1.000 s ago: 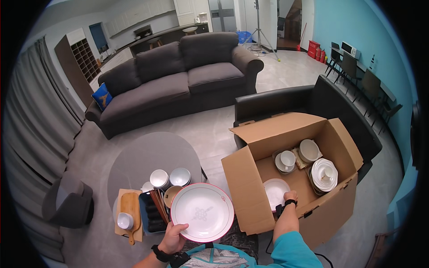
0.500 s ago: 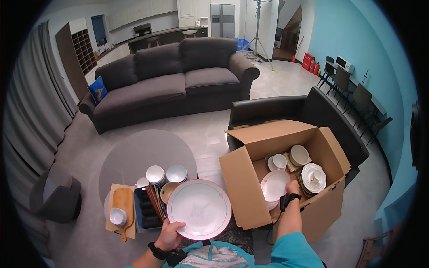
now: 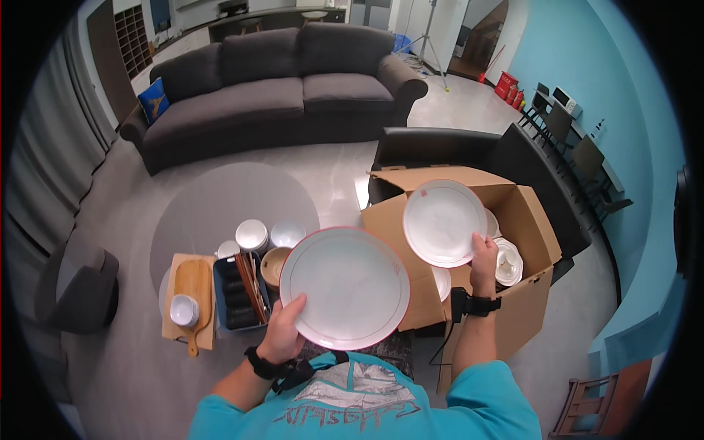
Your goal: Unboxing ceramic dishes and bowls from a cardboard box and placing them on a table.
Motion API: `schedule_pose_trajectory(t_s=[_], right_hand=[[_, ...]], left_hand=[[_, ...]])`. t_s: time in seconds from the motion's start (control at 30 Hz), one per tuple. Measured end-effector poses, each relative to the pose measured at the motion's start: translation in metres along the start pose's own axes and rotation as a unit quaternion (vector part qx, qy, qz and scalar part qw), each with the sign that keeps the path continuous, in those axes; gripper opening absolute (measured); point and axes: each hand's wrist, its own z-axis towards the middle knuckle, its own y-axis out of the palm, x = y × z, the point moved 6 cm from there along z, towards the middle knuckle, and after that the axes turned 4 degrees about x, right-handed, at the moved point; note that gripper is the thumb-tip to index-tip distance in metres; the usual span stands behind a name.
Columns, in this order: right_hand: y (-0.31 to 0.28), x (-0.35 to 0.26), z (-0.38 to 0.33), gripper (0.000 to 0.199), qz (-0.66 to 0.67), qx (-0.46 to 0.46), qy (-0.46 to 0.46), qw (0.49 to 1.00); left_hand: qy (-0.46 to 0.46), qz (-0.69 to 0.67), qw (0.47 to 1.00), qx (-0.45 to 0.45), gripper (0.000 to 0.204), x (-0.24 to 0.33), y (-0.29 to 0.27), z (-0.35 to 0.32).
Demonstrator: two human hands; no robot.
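Note:
A large white plate (image 3: 346,290) with a thin red rim is gripped at its lower left edge by my left hand (image 3: 284,331), thumb on top. My right hand (image 3: 482,262) pinches the lower right edge of a smaller white plate (image 3: 444,222), also red-rimmed with small red marks. This smaller plate is raised above the open cardboard box (image 3: 539,227), apart from the large plate. Inside the box, stacked white dishes (image 3: 507,262) show to the right of my right hand, and part of another white plate (image 3: 441,282) shows below the raised one.
On the round grey table (image 3: 220,198) stand white bowls (image 3: 251,235), a tan bowl (image 3: 273,266), a blue bin (image 3: 238,301) with chopsticks and a black tray, and a wooden cutting board (image 3: 193,282) with a small bowl. A black armchair (image 3: 433,150) stands behind the box; a grey sofa (image 3: 264,99) lies beyond.
My right hand has lifted the smaller plate up out of the box. My left hand has raised the large plate slightly. The view has tilted down.

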Motion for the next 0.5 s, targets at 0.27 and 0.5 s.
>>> schedule_pose_trajectory(t_s=[0.27,0.5], right_hand=[[0.109,-0.021,-0.058,0.023,0.009,-0.177,0.027,0.984],[0.139,-0.045,-0.080,0.022,0.029,-0.202,-0.006,0.979]], left_hand=[[0.015,0.020,0.999,-0.040,0.043,0.013,-0.009,-0.004],[0.029,0.005,0.999,-0.019,0.045,0.013,-0.021,-0.005]])
